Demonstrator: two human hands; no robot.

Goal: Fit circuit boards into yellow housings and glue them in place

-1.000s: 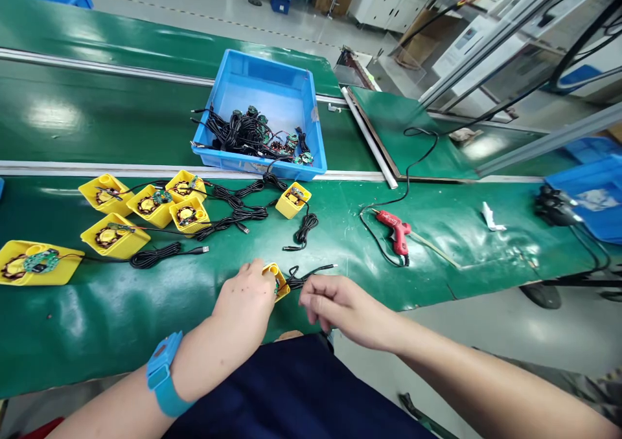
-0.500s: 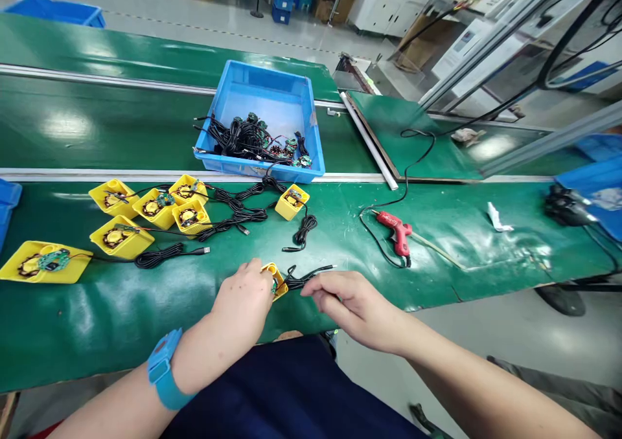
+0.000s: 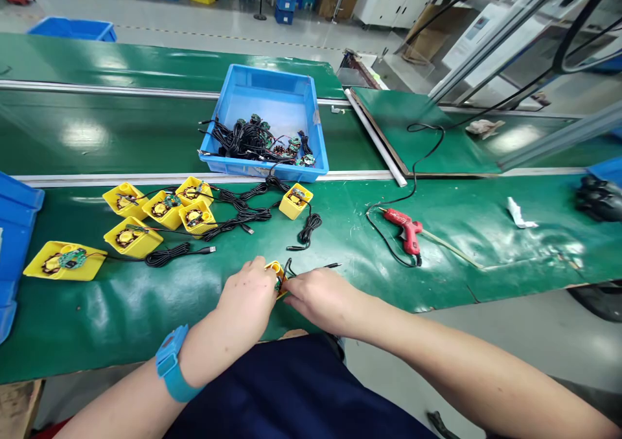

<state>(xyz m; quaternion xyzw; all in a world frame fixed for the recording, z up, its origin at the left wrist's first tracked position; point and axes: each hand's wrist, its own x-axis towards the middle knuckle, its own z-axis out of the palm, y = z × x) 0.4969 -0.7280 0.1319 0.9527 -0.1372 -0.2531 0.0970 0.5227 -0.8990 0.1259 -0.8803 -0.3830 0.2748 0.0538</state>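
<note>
A yellow housing (image 3: 275, 267) between the left hand (image 3: 247, 291) and the right hand (image 3: 321, 296)

Near the front edge of the table (image 3: 146, 322), the left hand's fingers curl over the housing's left side, their tips hidden. The right hand's thumb and forefinger lie close together at the housing's right edge, beside a black cable (image 3: 287, 265); I cannot tell whether they pinch it. The housing looks light, stiff and smooth enough to slide, so its outer walls are the place to hold; the green circuit board (image 3: 277, 284) inside seems fragile and better left unpressed. The cable looks flexible. Beyond lie a coiled cable (image 3: 309, 230) and another yellow box (image 3: 291, 212), with a red glue gun (image 3: 404, 228) to the right, a black cord (image 3: 414, 181) looping beside it. To the left, six filled yellow boxes (image 3: 140, 249) lie with tangled leads (image 3: 253, 214) across the middle, a likely snag. Farther back, a blue bin (image 3: 272, 79) holds heaped black cables and boards (image 3: 247, 140)
</note>
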